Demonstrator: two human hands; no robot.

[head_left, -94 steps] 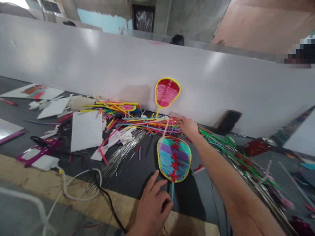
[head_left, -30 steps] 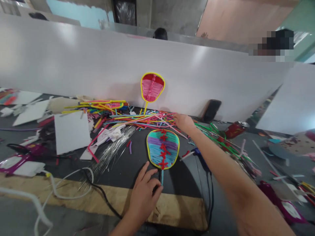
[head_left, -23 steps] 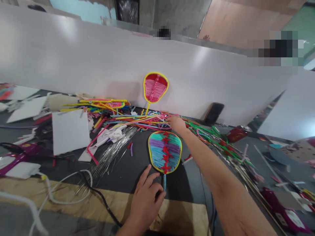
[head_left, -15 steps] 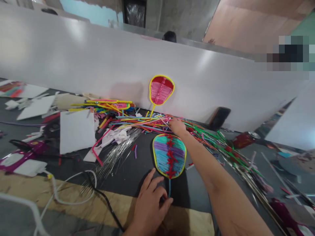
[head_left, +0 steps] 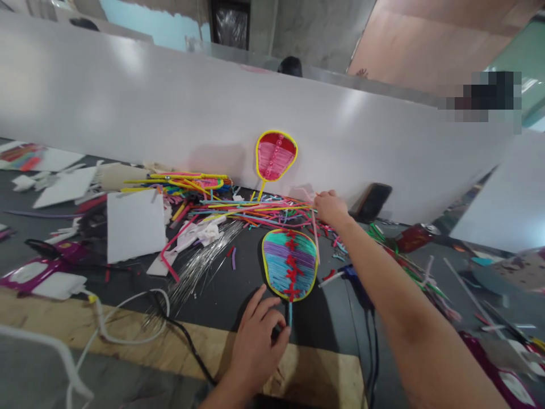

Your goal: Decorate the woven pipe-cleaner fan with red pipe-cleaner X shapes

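A paddle-shaped hand fan of teal, purple and blue pipe cleaners lies flat on the dark table, with a yellow rim and red knots down its middle. My left hand rests below it, thumb and forefinger pinched at its blue handle and the other fingers stretched out. At the right end of a long heap of coloured pipe cleaners, my right hand is closed on some of them. A pink pipe cleaner hangs down just below it. Behind the heap, a pink and red fan leans upright against the white panel.
A phone leans on the panel, left of a red can. Thin wires, white cards and a purple glue gun lie leftward. A blue tool with black cables sits under my right forearm.
My right hand has moved right along the heap. The long green pipe cleaners there have shifted away, and the blue tool now shows. My left hand stays by the fan handle.
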